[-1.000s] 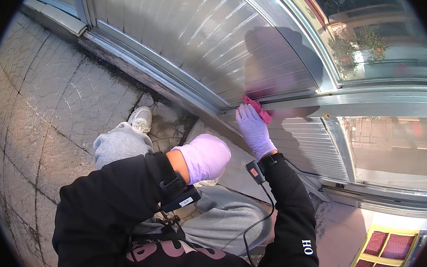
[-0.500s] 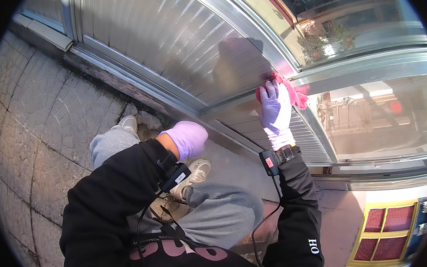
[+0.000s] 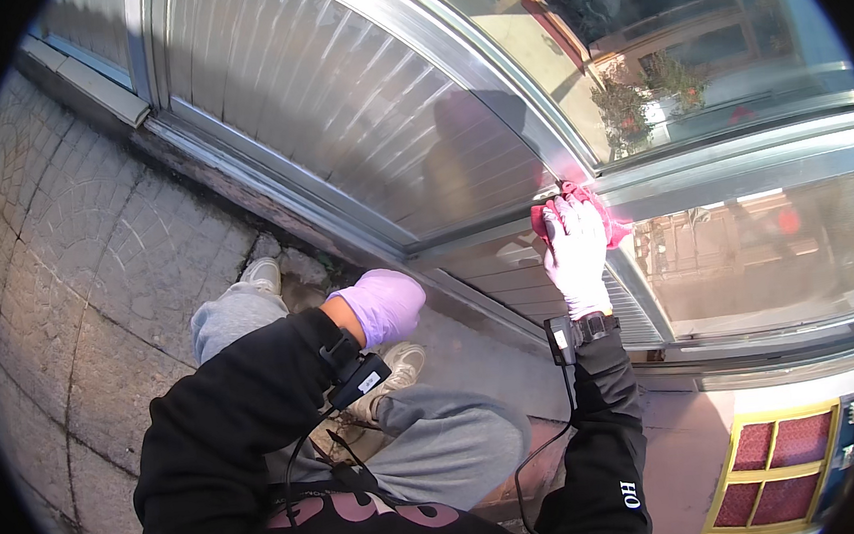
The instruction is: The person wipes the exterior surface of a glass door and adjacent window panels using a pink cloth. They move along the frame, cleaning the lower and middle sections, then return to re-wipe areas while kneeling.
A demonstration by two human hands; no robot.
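1. The right hand (image 3: 576, 253), in a smooth lilac glove, lies flat with fingers spread and presses a crumpled pink cloth (image 3: 581, 213) against the frame (image 3: 504, 226).
2. The cloth is soft and bunched, showing past the fingertips at the hand's 12 and 2 o'clock; it sits where the frame's grey metal bars meet.
3. The left hand (image 3: 385, 305), gloved the same, is curled into a loose fist and holds nothing that can be seen; it hangs away from the frame, at about 8 o'clock of the right hand.
4. Ribbed, shiny metal panelling (image 3: 334, 104) fills the frame at the cloth's 10 o'clock; glass (image 3: 690, 35) with reflections lies at its 1 o'clock.
5. Rough stone paving (image 3: 65, 255) in curved rows spreads at 9 o'clock of the left hand.
6. Grey trousers (image 3: 441, 447) and a pale shoe (image 3: 262, 275) show below the hands; black sleeves carry small wrist devices with cables.
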